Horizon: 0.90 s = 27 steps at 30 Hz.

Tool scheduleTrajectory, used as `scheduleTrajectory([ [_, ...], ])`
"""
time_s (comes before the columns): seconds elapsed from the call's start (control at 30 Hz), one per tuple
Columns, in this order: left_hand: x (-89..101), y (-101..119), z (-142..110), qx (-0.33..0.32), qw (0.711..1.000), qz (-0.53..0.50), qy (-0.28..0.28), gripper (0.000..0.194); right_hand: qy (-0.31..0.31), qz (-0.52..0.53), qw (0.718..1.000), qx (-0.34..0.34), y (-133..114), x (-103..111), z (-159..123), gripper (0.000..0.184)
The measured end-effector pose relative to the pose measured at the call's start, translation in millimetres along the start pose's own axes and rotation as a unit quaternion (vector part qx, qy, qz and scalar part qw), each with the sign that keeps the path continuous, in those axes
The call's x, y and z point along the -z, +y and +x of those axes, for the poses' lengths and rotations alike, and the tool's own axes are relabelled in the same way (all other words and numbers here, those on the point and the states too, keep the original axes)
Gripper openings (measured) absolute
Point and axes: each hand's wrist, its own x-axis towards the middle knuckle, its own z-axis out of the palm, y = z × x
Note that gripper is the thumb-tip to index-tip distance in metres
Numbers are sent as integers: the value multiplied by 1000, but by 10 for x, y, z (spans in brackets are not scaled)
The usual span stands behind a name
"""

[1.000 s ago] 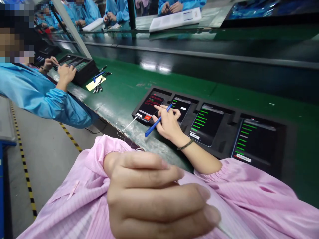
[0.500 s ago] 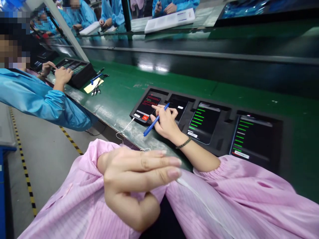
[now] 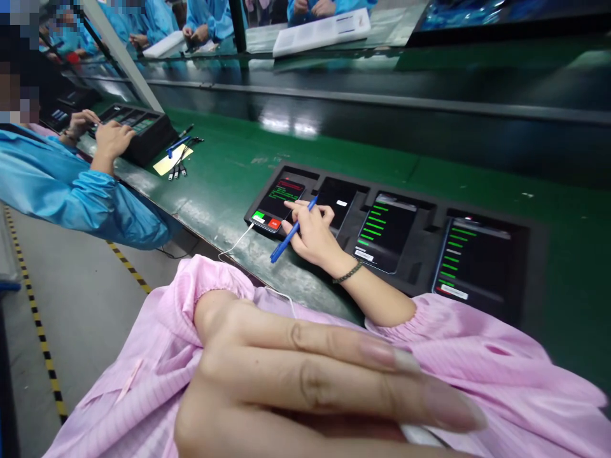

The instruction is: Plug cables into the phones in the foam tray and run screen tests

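Observation:
My left hand (image 3: 286, 375) is raised close to the camera, palm side partly hidden. Two of its fingers stretch to the right, and a bit of white cord (image 3: 422, 436) shows between the lower fingers. A blue pen (image 3: 293, 232) rests across my right hand (image 3: 312, 232), held between its fingers. The right index fingertip is at the screen of the leftmost phone (image 3: 274, 207), which shows red and green text, a green button and a red button. A white cable (image 3: 236, 245) runs from that phone's lower edge. The phone lies in a black tray (image 3: 312, 181).
More phones, one (image 3: 389, 232) with green bars, another (image 3: 470, 257) at far right, sit in the tray on the green bench (image 3: 229, 165). Black cables (image 3: 179, 168) and a yellow paper (image 3: 167, 160) lie left. A co-worker's blue sleeve (image 3: 81, 191) is beside another tray (image 3: 143, 137).
My left hand has come nearer to the camera and moved right. On the leftmost phone, some red text has turned green and a green button has appeared. My right hand stays at that phone.

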Motion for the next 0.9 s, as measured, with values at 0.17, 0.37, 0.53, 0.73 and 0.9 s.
scheduleTrajectory([
  [0.17,-177,-364,418,-151,987,-57,-23,22,-26,-52,997,53,-27,98,-109,19],
  [0.37,-137,-955,922,-270,929,-190,-166,9,78,-159,983,-50,428,801,-461,20],
  [0.53,-240,-1180,1034,-110,934,-275,-200,24,226,-182,933,-212,837,1403,-1014,16],
  [0.73,-734,-1197,1590,14,984,-61,-169,34,198,-182,953,-139,801,1564,-1304,19],
  [0.9,-1062,-1138,1907,-28,966,167,-194,42,171,-187,961,-109,862,1732,-1419,18],
])
